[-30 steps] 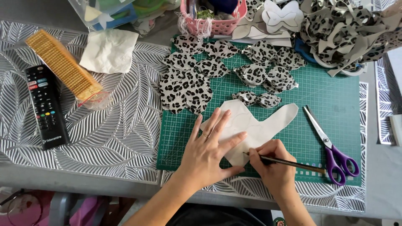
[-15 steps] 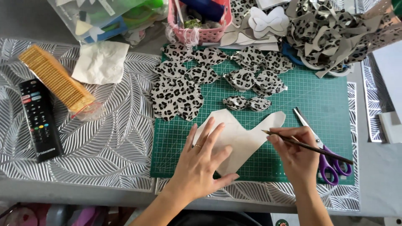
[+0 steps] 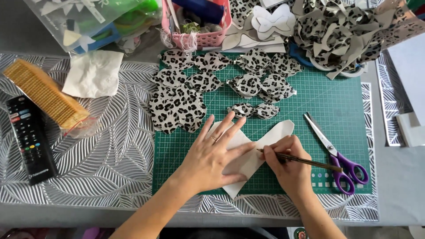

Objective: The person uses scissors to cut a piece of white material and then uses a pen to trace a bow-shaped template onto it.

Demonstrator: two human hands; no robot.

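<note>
My left hand (image 3: 211, 158) lies flat with fingers spread on a white bow-shaped piece (image 3: 278, 133) that rests on the green cutting mat (image 3: 336, 102). My right hand (image 3: 288, 167) grips a thin dark pencil (image 3: 310, 162), its tip at the white piece's notch between my two hands. Several leopard-print cut pieces (image 3: 179, 106) lie on the mat above my hands. Purple-handled scissors (image 3: 337, 155) rest on the mat just right of my right hand.
A pink basket (image 3: 208, 39) and a heap of leopard-print scraps (image 3: 341, 31) stand at the back. To the left lie a black remote (image 3: 30, 138), a wrapped pack of tan wafers (image 3: 44, 94), a white tissue (image 3: 94, 73) and a clear bag (image 3: 84, 20).
My right hand has traced with the pencil from the white piece's lower edge, out to its right lobe, then back to the centre notch. My left hand stays pressed on it.
</note>
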